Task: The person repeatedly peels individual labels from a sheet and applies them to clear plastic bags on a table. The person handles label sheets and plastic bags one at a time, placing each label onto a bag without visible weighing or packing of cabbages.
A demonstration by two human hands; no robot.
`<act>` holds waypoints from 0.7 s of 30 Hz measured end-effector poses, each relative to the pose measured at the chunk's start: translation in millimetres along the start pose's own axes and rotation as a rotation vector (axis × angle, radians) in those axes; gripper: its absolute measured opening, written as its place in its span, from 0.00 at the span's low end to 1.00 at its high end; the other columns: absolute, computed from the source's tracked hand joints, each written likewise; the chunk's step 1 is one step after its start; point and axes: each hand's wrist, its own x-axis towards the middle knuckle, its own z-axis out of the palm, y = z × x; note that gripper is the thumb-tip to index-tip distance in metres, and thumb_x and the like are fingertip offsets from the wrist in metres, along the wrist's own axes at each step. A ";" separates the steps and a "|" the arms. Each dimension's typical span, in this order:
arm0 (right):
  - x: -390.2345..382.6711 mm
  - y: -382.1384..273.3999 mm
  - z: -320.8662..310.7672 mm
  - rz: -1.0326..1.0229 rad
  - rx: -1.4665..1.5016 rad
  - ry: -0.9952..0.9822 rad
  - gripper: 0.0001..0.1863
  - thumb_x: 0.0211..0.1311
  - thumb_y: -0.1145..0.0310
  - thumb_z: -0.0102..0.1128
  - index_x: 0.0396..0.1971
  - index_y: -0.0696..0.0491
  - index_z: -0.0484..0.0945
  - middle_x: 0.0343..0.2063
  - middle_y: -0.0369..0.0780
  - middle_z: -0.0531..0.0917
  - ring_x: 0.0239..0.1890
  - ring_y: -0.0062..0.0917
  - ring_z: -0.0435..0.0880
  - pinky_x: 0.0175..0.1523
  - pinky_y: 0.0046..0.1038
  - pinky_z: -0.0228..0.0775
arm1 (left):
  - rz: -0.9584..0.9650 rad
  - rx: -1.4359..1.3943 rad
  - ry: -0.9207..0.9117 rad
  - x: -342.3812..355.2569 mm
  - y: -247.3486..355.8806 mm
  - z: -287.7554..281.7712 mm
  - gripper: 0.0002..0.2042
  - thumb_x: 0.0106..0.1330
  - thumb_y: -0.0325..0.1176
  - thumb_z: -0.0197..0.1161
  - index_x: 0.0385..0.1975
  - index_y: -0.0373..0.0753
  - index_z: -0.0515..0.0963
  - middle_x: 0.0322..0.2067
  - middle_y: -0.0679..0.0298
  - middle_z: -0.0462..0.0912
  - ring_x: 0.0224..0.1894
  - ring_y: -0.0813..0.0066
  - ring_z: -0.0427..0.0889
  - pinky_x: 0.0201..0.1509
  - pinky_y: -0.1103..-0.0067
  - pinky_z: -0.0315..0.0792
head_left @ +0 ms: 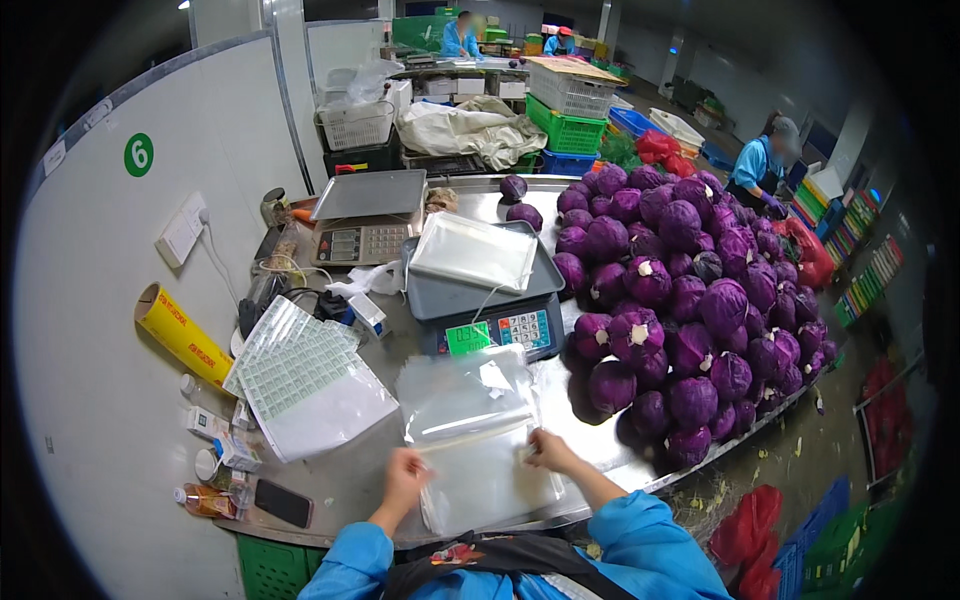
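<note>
A stack of clear plastic bags (pixel 470 400) lies on the metal table in front of me, with another sheet of bags (pixel 485 490) nearer to my body. At their left edge, my left hand (pixel 404 480) is closed, its fingertips pinching the thin film. My right hand (pixel 550 453) pinches the right edge, fingers curled. Just beyond stands a digital scale (pixel 485 310) with a lit green display, and more clear bags (pixel 478 248) rest on its pan. To the right is a large heap of purple cabbages (pixel 690 300).
Label sheets (pixel 300 375), a phone (pixel 283 503), small bottles and boxes line the left side by a white wall. A second scale (pixel 370 215) stands behind. Crates (pixel 570 130) are stacked farther back. A co-worker (pixel 765 160) stands beyond the cabbages; others are farther away.
</note>
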 end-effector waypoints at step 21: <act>-15.2 -28.3 -6.8 0.187 -0.520 0.089 0.25 0.39 0.52 0.66 0.30 0.55 0.69 0.26 0.45 0.78 0.33 0.34 0.78 0.37 0.31 0.68 | 0.000 0.524 -0.604 -22.6 -10.8 5.3 0.07 0.51 0.38 0.59 0.22 0.44 0.79 0.29 0.64 0.76 0.32 0.64 0.76 0.36 0.70 0.70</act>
